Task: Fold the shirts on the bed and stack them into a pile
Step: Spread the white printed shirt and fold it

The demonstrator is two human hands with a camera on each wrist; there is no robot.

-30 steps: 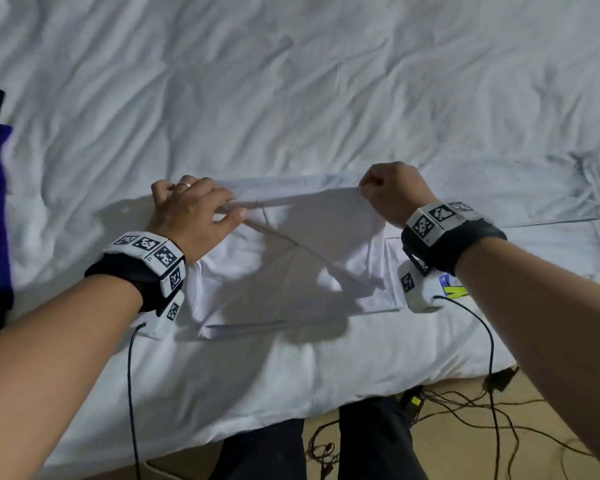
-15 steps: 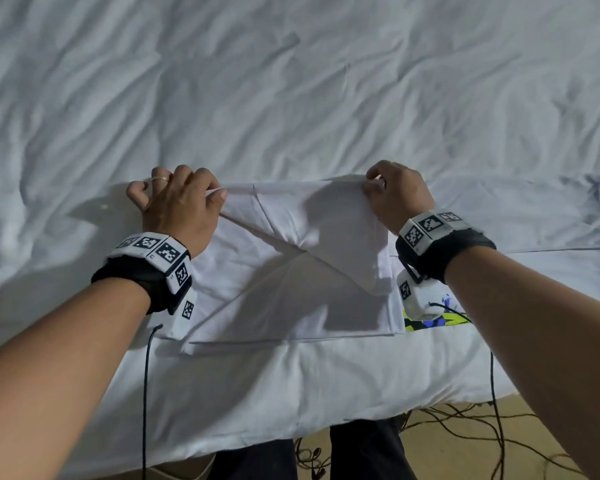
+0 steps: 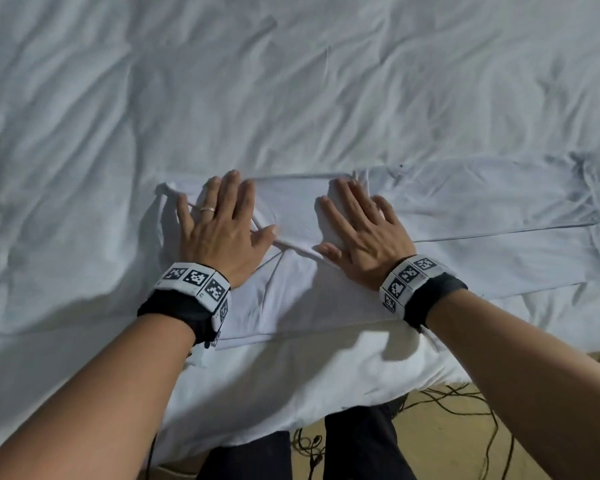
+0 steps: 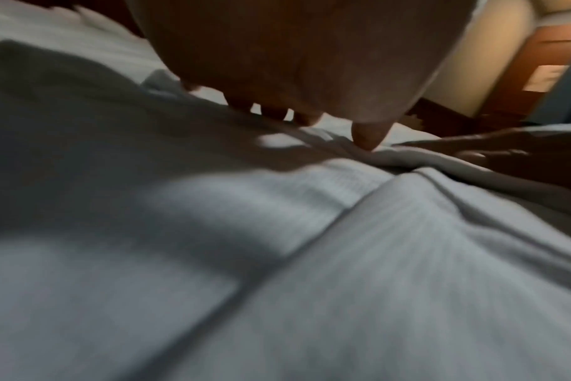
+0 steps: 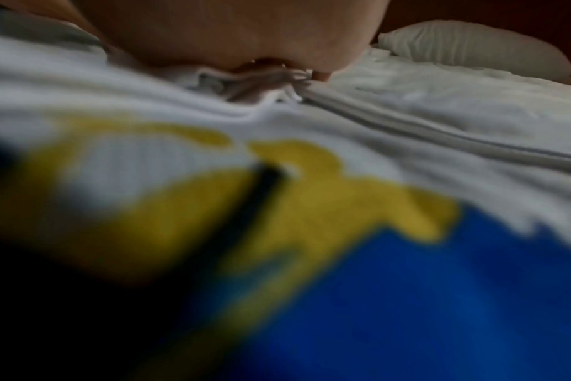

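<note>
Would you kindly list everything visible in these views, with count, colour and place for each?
shirt: one, white, part-folded at the near edge of the bed; a yellow, blue and black print shows in the right wrist view.
bed sheet: one, white, wrinkled, covering the bed.
pillow: one, white, at the far end of the bed, right wrist view.
cables: several, black, on the tan floor below the bed's edge.
wrist bands: two, black with white marker tiles, one on each wrist.
ring: one, silver-looking, on a left finger.
legs: dark trousers, at the bed's near edge.
left hand: flat, fingers straight, pressing on the shirt.
right hand: flat, fingers straight, pressing on the shirt.
</note>
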